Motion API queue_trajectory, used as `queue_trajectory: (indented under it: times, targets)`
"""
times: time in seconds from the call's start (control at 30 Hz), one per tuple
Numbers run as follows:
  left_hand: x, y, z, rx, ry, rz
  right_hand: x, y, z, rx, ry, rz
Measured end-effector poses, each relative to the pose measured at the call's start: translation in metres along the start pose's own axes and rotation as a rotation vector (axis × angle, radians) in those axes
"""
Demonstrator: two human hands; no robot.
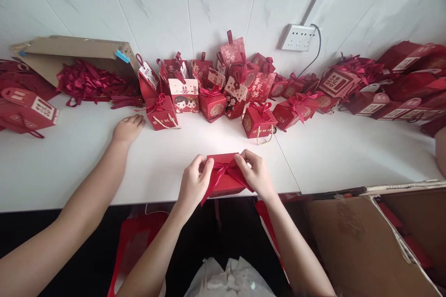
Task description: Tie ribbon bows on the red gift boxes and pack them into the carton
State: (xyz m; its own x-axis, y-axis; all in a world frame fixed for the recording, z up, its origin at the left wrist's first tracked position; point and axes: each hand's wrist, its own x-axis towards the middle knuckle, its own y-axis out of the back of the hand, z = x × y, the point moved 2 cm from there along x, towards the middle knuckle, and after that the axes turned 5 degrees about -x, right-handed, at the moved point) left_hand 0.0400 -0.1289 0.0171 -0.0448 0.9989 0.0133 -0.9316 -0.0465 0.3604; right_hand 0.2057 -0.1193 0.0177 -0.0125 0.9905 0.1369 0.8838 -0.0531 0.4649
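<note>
A red gift box rests at the front edge of the white table, right in front of me. Across its top lies a shiny dark red ribbon tied in a bow, its tails hanging down either side. My left hand closes thumb against fingers on the left loop of the ribbon. On the other side, my right hand pinches the right loop. Parts of the loops are hidden under my fingers.
Another person's hand lies on the table at left. Behind stand several finished boxes, such as a rope-handled box. Loose ribbons spill from a cardboard box. A large carton stands at lower right; a power socket is on the wall.
</note>
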Motion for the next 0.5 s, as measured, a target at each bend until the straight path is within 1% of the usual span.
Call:
queue_trajectory:
  times: [0.1, 0.17, 0.33, 0.4, 0.5]
  targets:
    - [-0.005, -0.007, -0.005, -0.047, -0.029, 0.057, -0.008, -0.007, 0.008, 0.086, -0.006, 0.083]
    - [-0.006, -0.01, -0.007, -0.054, -0.051, 0.073, -0.011, -0.01, 0.011, 0.131, -0.012, 0.11]
    - [-0.004, -0.012, -0.011, -0.076, -0.083, 0.097, -0.011, -0.011, 0.015, 0.188, -0.008, 0.113]
    - [-0.005, -0.014, -0.013, -0.105, -0.073, 0.111, -0.011, -0.012, 0.016, 0.232, -0.023, 0.111]
    - [-0.007, -0.016, -0.015, -0.168, -0.028, 0.114, -0.013, -0.016, 0.019, 0.355, -0.084, 0.128]
